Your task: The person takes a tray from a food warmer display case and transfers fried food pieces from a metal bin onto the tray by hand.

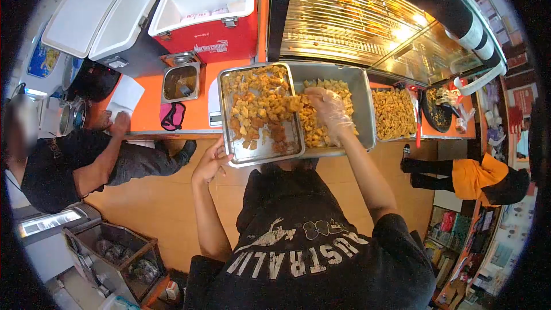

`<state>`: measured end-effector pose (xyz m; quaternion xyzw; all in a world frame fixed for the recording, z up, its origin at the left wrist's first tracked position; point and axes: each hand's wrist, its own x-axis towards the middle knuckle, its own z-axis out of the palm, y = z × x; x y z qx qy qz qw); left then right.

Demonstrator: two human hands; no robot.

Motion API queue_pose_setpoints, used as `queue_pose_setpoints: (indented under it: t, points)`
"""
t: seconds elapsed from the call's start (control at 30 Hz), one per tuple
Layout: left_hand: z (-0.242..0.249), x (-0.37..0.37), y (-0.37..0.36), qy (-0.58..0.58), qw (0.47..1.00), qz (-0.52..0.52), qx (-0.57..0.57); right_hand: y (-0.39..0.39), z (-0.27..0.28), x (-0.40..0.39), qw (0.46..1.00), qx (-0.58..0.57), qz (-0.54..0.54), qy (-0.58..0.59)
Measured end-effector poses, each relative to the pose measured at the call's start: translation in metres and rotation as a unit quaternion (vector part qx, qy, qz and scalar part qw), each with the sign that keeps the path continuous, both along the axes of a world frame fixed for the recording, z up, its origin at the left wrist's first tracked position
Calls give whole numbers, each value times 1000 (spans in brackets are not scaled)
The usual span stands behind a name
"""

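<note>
My left hand (211, 161) grips the lower left corner of a shallow metal tray (229, 144), which holds scattered golden fried pieces (258, 103). The tray's right side overlaps a deeper metal pan (363, 100) with more fried pieces (317, 128) inside. Some pieces lie at the tray's right rim, beside the pan. My right hand (327, 109), in a clear plastic glove, is over the pan with its fingers at the heap. Blur and the glove hide whether the fingers are closed on any pieces.
Another tray of fried pieces (394, 113) stands right of the pan, beneath a lit glass cabinet (338, 17). A red cooler (206, 37) and a small metal container (181, 83) are at left. One person (69, 163) sits left; another (479, 178) stands right.
</note>
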<state>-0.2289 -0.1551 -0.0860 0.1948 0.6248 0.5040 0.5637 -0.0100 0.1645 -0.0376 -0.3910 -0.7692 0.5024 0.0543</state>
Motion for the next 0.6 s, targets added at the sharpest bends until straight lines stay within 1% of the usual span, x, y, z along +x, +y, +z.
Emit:
queue_pose_setpoints:
  t: [0.03,0.07,0.1,0.2,0.27,0.33,0.37,0.43,0.53,0.6]
  points:
    - [1,0,-1,2,1000,2,-1,8,-22,6,994,103,0,-34]
    - [1,1,-1,-3,1000,5,-1,10,-50,11,994,103,1,-31]
    - [1,1,-1,-8,1000,8,0,7,-72,18,987,135,38,-78]
    - [-3,0,-2,-9,1000,15,1,-15,-92,15,980,143,109,-85]
    - [0,-4,-1,-1,1000,9,-4,-37,-85,8,990,128,59,-17]
    - [6,-7,-2,6,1000,1,-11,-39,-89,6,997,71,35,-7]
    - [10,-9,-2,14,1000,-2,-18,-35,-110,10,984,108,115,-79]
    - [12,-11,-1,23,999,-9,-24,-31,-111,9,959,144,190,-150]
    - [9,-11,-2,16,1000,12,-22,-28,-108,7,978,92,165,-90]
    - [1,-12,-2,20,999,25,-9,-28,-101,6,979,81,155,-109]
